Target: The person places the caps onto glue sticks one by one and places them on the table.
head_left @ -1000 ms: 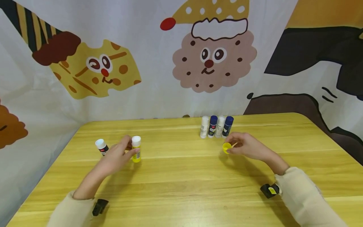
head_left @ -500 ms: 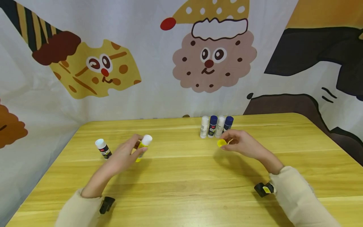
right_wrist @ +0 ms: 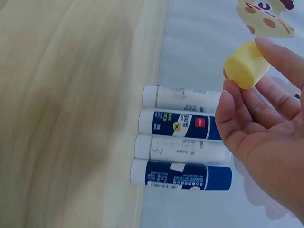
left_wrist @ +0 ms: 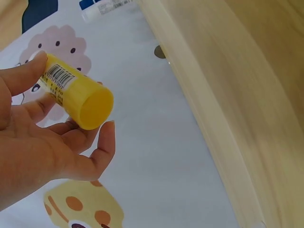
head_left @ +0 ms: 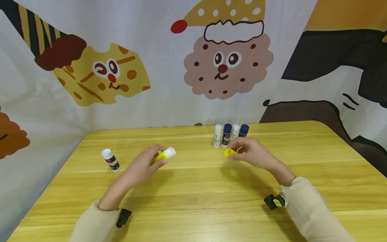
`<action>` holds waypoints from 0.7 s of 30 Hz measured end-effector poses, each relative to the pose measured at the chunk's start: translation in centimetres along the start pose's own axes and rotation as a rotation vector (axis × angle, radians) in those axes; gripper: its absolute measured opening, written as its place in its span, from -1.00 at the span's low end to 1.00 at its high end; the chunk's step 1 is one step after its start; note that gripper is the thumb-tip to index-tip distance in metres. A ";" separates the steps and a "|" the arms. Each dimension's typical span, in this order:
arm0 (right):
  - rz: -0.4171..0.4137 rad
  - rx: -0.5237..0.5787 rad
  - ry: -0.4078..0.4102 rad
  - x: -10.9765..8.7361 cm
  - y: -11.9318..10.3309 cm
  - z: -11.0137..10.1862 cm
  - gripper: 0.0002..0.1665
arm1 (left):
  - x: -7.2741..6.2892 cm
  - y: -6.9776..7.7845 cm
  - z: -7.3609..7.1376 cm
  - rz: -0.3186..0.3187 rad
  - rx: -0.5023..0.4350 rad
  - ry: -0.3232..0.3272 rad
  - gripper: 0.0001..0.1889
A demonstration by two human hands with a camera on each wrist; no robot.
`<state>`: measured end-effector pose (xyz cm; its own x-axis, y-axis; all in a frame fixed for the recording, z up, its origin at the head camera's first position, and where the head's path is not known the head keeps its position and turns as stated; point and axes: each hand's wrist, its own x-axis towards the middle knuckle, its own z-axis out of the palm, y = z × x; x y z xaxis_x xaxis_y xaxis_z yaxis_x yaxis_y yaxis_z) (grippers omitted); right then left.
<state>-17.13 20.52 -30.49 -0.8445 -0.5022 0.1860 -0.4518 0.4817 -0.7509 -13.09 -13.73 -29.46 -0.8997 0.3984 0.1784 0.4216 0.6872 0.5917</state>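
My left hand point(head_left: 144, 165) grips a yellow glue stick point(left_wrist: 78, 92) by its body. Its white uncapped end points up and to the right in the head view; its yellow base faces the left wrist camera. Between thumb and fingers of my right hand point(head_left: 253, 154) is a yellow cap point(right_wrist: 247, 65), its hollow side turned left toward the glue stick. A stretch of table separates the two hands. Left of my left hand stands another glue stick point(head_left: 111, 160), with a dark label and a white top.
Behind my right hand, white and navy glue sticks stand in a row at the back of the table, among them a white one point(head_left: 217, 136) and a navy-capped one point(head_left: 226, 135). A printed cloth point(head_left: 169, 107) hangs behind the wooden table point(head_left: 193, 201).
The left hand has moved right and tipped the glue stick from upright to slanting right. The right hand has moved left with the cap, so the two are closer together.
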 end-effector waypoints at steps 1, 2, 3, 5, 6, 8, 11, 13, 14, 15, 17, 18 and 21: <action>-0.005 -0.003 0.002 0.0 0.0 0.1 -0.76 | 0.1 0.1 0.1 -0.005 -0.003 -0.005 -0.72; -0.015 -0.003 0.007 0.1 -0.1 0.2 -0.77 | 0.1 0.2 0.2 -0.011 -0.005 -0.011 -0.72; -0.021 -0.001 0.009 0.1 -0.1 0.3 -0.76 | 0.1 0.3 0.4 -0.018 -0.008 -0.017 -0.72; -0.030 0.012 0.007 0.2 -0.2 0.5 -0.76 | 0.2 0.6 0.6 -0.029 -0.015 -0.029 -0.73; -0.035 0.020 0.005 0.2 -0.3 0.6 -0.75 | 0.3 0.7 0.7 -0.032 -0.016 -0.032 -0.73; -0.037 0.041 -0.003 0.3 -0.5 0.8 -0.73 | 0.4 0.9 1.0 -0.033 -0.019 -0.042 -0.74; -0.027 0.081 -0.030 0.5 -0.8 1.1 -0.70 | 0.5 1.2 1.2 -0.035 -0.030 -0.057 -0.74; -0.024 0.103 -0.044 0.6 -0.9 1.3 -0.70 | 0.5 1.5 1.4 -0.035 -0.036 -0.068 -0.73; -0.027 0.109 -0.050 0.7 -1.0 1.5 -0.71 | 0.5 1.6 1.5 -0.037 -0.039 -0.072 -0.73; -0.032 0.108 -0.054 0.7 -1.1 1.6 -0.71 | 0.6 1.7 1.6 -0.039 -0.042 -0.076 -0.73; -0.049 0.095 -0.054 0.9 -1.2 1.9 -0.73 | 0.6 1.9 1.7 -0.037 -0.043 -0.078 -0.73; -0.062 0.087 -0.053 1.0 -1.3 2.0 -0.74 | 0.6 2.0 1.8 -0.035 -0.043 -0.078 -0.73; -0.083 0.066 -0.049 1.2 -1.5 2.4 -0.74 | 0.7 2.4 2.0 -0.032 -0.043 -0.084 -0.74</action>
<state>-16.78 17.50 -30.66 -0.7893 -0.5737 0.2189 -0.4979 0.3893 -0.7749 -12.45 -10.63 -29.54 -0.8993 0.4274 0.0932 0.3857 0.6742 0.6299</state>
